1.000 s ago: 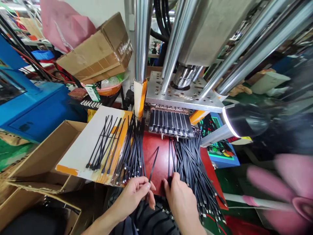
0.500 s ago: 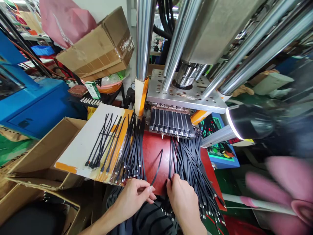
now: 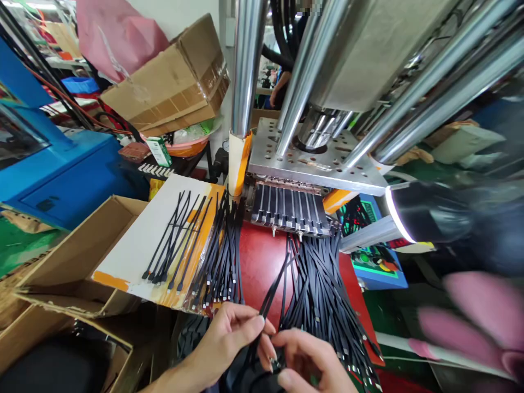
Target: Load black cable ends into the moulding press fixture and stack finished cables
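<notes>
Black cables (image 3: 271,295), apparently being gathered by the red tabletop's (image 3: 260,256) near edge.
Left hand (image 3: 234,334) pinches them; right hand's (image 3: 311,355) hold unclear; next likely calls for aligning.

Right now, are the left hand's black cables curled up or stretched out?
Stretched out above the left hand: the black cables run nearly straight over the red surface. Below the hand, I can't tell.

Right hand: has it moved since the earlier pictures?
Yes: the right hand has drawn back toward the picture's bottom edge, farther from the metal plate.
</notes>
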Available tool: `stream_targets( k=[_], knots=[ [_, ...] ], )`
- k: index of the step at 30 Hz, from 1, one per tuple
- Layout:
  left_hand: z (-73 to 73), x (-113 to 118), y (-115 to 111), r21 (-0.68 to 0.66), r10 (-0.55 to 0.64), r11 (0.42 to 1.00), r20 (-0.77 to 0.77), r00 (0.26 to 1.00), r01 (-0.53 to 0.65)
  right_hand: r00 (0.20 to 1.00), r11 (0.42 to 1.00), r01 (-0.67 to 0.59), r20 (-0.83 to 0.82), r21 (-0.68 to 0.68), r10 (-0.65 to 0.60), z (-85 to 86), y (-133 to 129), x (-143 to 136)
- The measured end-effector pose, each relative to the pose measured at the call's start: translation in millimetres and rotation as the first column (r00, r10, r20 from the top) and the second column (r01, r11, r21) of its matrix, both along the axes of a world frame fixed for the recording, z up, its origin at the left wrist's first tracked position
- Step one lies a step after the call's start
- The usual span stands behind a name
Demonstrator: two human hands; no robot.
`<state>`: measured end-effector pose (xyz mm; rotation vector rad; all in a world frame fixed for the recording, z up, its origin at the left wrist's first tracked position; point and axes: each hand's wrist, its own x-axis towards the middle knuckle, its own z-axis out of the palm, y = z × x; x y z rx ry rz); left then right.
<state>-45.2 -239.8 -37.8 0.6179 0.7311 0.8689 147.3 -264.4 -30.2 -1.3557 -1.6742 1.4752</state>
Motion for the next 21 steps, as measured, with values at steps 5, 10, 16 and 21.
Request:
stream_targets(
  k=[5, 10, 16, 21],
  knots=[
    [-11.4, -12, -15, 0.157, -0.125, 0.970, -0.332, 0.935, 0.186, 0.932, 0.966, 0.248, -0.255, -0.073, -0.258, 9.7, 28, -27],
    [-8.1, -30, 2, 0.220, -0.201, 0.885, -0.616, 0.762, 0.411, 0.909, 0.897, 0.396, -0.224, 0.196, -0.352, -2.4, 41, -37],
    [39.3, -24, 76, 0.434, 0.047, 0.872, -0.536, 0.843, 0.227, 0.949, 0.915, 0.295, -0.197, 0.276, -0.247, -13.5, 37, -32],
    [57.2, -12, 108, 0.498, 0.007, 0.810, -0.534, 0.846, 0.308, 0.963, 0.913, 0.255, -0.170, 0.318, -0.210, -18.9, 35, -38]
  ],
)
